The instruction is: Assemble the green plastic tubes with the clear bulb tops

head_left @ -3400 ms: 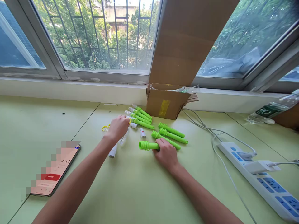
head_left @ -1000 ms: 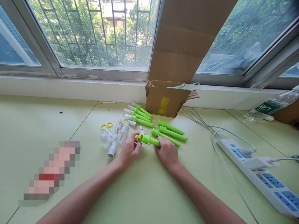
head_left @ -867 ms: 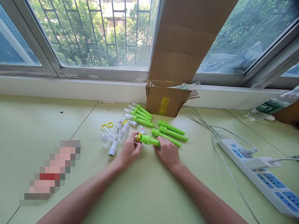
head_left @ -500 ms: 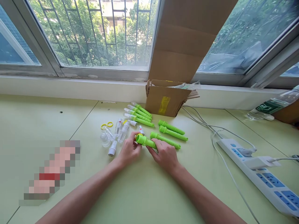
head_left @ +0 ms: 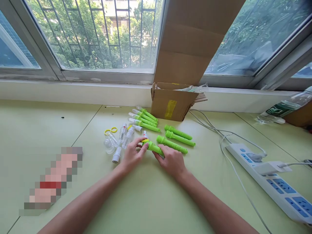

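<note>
My right hand (head_left: 170,160) is closed round a bright green ribbed tube (head_left: 154,147) held just above the table. My left hand (head_left: 133,154) pinches a small yellow ring (head_left: 145,141) at the tube's threaded end. Three loose green tubes (head_left: 175,139) lie just behind my right hand. Several assembled green tubes with clear tips (head_left: 143,119) lie in a row further back. Clear plastic vials, white caps and yellow rings (head_left: 117,139) are scattered to the left of my left hand.
A small open cardboard box (head_left: 172,103) stands by the window sill. A white power strip (head_left: 270,180) with cables lies at the right. A phone (head_left: 52,180) lies at the left. A plastic bottle (head_left: 284,110) lies at the far right.
My left hand came back from the vials with a yellow ring and brought it onto the end of the green tube. The tube has shifted slightly left and tilted.
</note>
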